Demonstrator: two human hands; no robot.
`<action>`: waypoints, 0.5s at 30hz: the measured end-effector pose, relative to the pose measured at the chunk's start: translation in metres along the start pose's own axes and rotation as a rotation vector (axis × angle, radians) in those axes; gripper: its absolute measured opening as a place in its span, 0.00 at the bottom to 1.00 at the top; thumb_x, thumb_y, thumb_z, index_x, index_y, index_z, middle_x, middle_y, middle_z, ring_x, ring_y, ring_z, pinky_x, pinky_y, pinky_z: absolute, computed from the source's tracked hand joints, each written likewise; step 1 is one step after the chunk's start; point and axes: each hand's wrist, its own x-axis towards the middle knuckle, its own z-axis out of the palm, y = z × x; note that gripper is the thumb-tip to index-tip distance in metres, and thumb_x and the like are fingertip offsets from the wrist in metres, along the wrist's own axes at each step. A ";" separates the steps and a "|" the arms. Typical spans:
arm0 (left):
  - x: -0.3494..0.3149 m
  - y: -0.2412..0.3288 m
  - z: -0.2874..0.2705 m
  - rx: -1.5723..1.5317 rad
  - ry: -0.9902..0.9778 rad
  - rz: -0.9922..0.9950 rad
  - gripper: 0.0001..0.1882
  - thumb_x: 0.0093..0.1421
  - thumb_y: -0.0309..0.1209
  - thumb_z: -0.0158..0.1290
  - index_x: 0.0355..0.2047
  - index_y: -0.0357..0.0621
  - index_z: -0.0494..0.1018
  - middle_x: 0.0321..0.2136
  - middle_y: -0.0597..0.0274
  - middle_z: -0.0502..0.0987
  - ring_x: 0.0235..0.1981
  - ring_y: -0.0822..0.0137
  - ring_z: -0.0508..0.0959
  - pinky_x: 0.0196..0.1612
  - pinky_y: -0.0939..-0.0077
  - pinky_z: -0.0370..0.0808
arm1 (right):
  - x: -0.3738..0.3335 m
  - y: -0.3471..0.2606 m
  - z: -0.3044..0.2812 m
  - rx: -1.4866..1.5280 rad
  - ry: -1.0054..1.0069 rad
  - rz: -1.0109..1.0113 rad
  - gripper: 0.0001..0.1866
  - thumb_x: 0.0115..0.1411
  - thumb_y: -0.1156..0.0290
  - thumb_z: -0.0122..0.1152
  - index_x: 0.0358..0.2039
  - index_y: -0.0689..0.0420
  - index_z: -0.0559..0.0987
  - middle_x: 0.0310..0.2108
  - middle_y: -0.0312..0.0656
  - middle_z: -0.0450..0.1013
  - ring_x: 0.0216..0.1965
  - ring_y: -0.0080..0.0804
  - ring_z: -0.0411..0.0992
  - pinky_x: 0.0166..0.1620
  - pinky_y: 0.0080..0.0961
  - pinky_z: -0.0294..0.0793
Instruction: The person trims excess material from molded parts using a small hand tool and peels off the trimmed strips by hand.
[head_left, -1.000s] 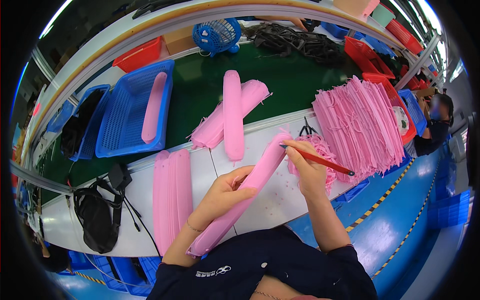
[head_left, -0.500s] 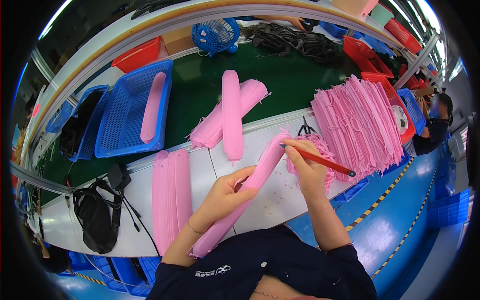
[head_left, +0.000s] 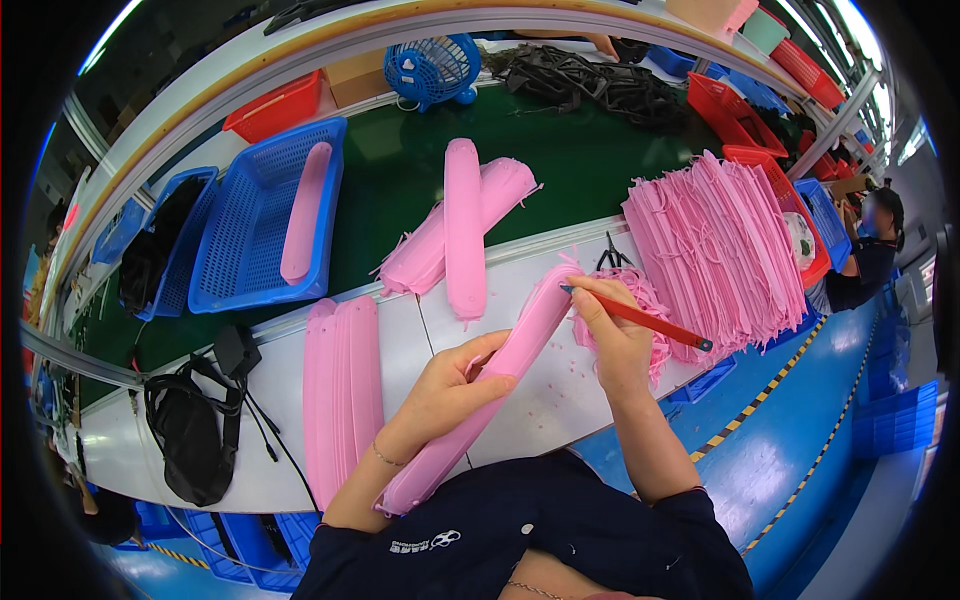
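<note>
A long pink padded strip (head_left: pixel 515 365) with rounded ends slants from my lap up over the table. My left hand (head_left: pixel 455 388) is closed round its middle, thumb on top. In my right hand (head_left: pixel 618 335) I grip a slim red flat tool (head_left: pixel 655 322) with a hole at its rear end. Its bluish tip touches or nearly touches the strip's far end; what it does there is too small to tell. Beside my right hand lie a heap of pink trimmings (head_left: pixel 645 295) and black-handled snips (head_left: pixel 612 252).
A big stack of pink strips (head_left: pixel 710 250) stands at the right. More pink strips (head_left: pixel 343 400) lie left, others (head_left: pixel 464 230) cross on the green surface. A blue basket (head_left: pixel 240 220) holds one strip. A black bag (head_left: pixel 195 440), cables and a blue fan (head_left: pixel 432 70) are around.
Almost nothing differs. The strip and both hands keep their places, with at most a tiny shift of the red tool at the strip's far end.
</note>
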 end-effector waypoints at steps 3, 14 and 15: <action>0.000 0.001 0.000 -0.010 0.000 -0.007 0.26 0.57 0.26 0.54 0.56 0.34 0.64 0.43 0.64 0.72 0.42 0.76 0.71 0.46 0.82 0.68 | 0.000 0.000 0.000 0.035 0.003 0.030 0.09 0.59 0.76 0.57 0.40 0.62 0.79 0.35 0.35 0.71 0.36 0.20 0.66 0.40 0.15 0.64; 0.000 0.003 0.011 0.330 0.038 0.070 0.26 0.55 0.22 0.53 0.55 0.33 0.65 0.42 0.64 0.74 0.41 0.78 0.71 0.45 0.84 0.68 | 0.004 0.011 0.001 -0.569 0.045 -0.493 0.08 0.55 0.79 0.59 0.37 0.62 0.79 0.37 0.42 0.73 0.38 0.33 0.70 0.43 0.22 0.68; 0.000 0.002 0.011 0.345 0.037 0.071 0.26 0.55 0.22 0.53 0.55 0.33 0.66 0.42 0.64 0.74 0.40 0.79 0.71 0.45 0.84 0.68 | 0.005 0.012 0.003 -0.569 0.045 -0.495 0.08 0.55 0.79 0.59 0.37 0.62 0.79 0.37 0.42 0.73 0.38 0.33 0.70 0.43 0.22 0.68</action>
